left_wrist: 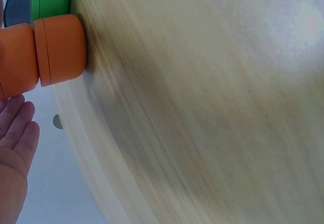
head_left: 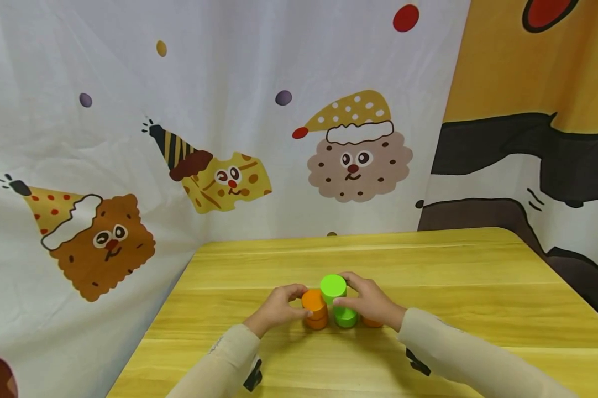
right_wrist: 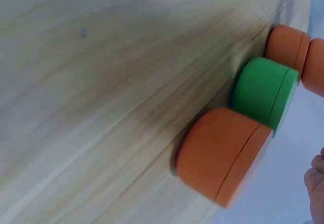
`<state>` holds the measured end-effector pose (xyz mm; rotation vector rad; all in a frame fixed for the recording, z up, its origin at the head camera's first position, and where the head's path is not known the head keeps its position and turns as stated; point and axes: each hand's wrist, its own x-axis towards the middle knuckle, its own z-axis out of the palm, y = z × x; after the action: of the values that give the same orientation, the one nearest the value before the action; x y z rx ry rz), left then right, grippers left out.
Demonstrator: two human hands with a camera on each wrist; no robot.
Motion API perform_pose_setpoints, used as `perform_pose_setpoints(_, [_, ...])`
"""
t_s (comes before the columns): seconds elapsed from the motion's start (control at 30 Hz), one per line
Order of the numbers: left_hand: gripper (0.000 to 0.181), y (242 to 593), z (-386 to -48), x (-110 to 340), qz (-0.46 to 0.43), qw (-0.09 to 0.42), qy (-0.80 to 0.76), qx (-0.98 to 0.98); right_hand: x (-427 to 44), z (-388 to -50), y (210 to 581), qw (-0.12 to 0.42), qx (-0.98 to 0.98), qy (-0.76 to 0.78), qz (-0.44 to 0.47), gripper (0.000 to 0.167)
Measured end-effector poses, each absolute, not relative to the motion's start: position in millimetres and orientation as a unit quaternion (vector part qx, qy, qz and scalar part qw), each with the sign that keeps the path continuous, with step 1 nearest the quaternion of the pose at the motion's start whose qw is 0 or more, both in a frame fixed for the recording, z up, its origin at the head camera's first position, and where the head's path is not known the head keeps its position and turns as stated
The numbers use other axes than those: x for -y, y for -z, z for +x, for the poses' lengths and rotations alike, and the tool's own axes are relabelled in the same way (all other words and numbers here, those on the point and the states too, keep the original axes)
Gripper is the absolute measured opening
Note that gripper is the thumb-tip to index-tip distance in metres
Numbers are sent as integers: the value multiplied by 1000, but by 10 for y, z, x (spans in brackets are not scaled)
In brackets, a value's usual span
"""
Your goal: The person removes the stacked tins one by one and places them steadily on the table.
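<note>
Two orange cylinders are stacked, the upper one (head_left: 314, 300) on the lower one (head_left: 317, 323). My left hand (head_left: 276, 309) grips the upper one between thumb and fingers; the left wrist view shows the hand (left_wrist: 14, 158) beside it. My right hand (head_left: 371, 301) pinches a bright green cylinder (head_left: 333, 288), held above and slightly left of another green cylinder (head_left: 346, 319) on the table. Partly hidden under the right hand sits a third orange cylinder (head_left: 372, 322). The right wrist view shows the lower green cylinder (right_wrist: 263, 92) between orange ones, but not the held one.
The wooden table (head_left: 259, 265) has its far edge against a white cloth (head_left: 239, 72) printed with cartoon snacks in hats. More printed cloth, in orange and dark shapes, hangs at the right.
</note>
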<state>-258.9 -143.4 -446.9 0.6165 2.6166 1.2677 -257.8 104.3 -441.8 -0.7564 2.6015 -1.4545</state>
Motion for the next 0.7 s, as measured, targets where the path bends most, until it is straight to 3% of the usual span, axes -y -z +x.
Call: perform_pose_setpoints(0.7, [48, 4468, -2583, 1436, 206, 86, -419, -880, -1459, -2508, 4545, 22, -844, 496, -203, 57])
